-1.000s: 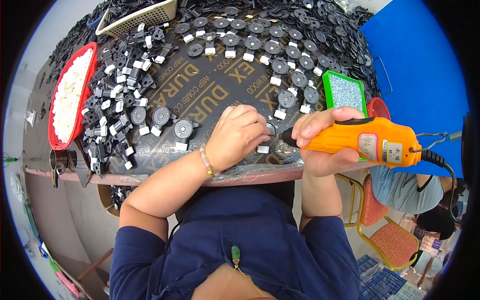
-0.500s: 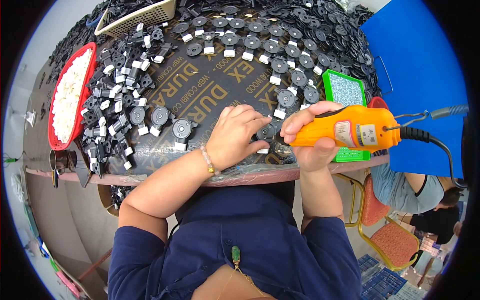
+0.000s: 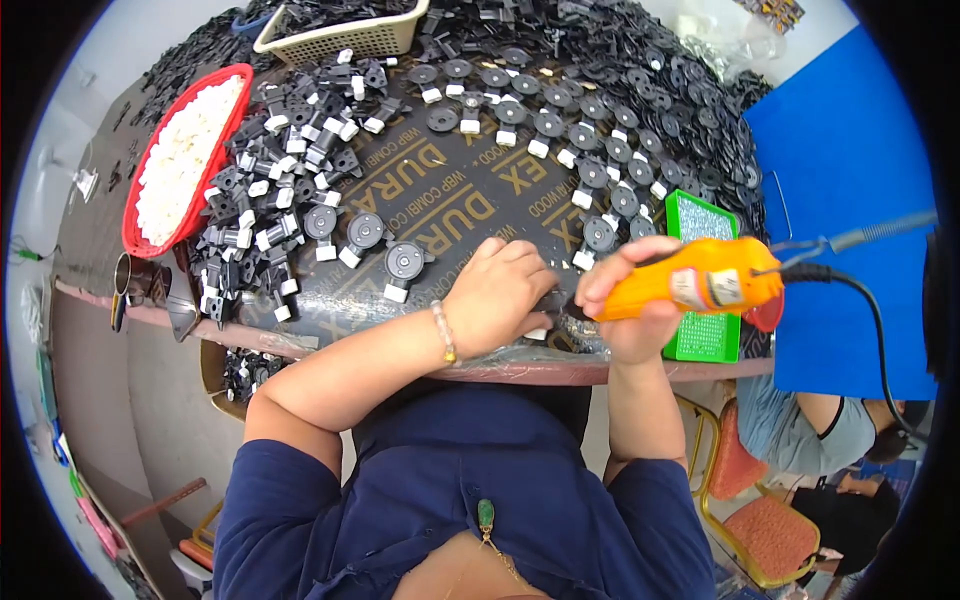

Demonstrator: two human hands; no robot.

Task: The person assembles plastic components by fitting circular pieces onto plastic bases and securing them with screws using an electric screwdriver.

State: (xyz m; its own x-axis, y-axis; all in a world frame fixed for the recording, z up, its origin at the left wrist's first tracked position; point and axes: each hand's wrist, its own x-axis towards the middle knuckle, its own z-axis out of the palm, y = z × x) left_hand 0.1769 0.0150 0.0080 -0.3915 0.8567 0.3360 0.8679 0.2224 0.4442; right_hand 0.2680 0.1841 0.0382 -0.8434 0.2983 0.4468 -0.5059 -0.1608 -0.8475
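Note:
My left hand (image 3: 497,300) rests at the table's near edge, palm down, with fingers and thumb curled round a small black round-wheeled part. Most of that part is hidden by the hand; its white block (image 3: 537,334) peeks out by the thumb. Just to the right, my right hand (image 3: 640,325) is wrapped round an orange electric screwdriver (image 3: 700,285), held nearly level with its dark front end pointing left at the part. Whether the tip touches the part cannot be made out. Left of my left hand lie three similar black wheeled parts with white blocks, the closest being one wheel (image 3: 404,262).
A green tray (image 3: 731,345) of small silvery pieces stands at right, before a blue panel (image 3: 845,215). Wheeled parts (image 3: 548,124) form curved rows, backed by heaped black discs. At left are a red basket (image 3: 128,215) of white pieces and piled black parts (image 3: 290,160).
The whole view has shifted, so the table's things appear farther right and lower. My left fingers now cover more of the black part; the screwdriver stays in my right hand.

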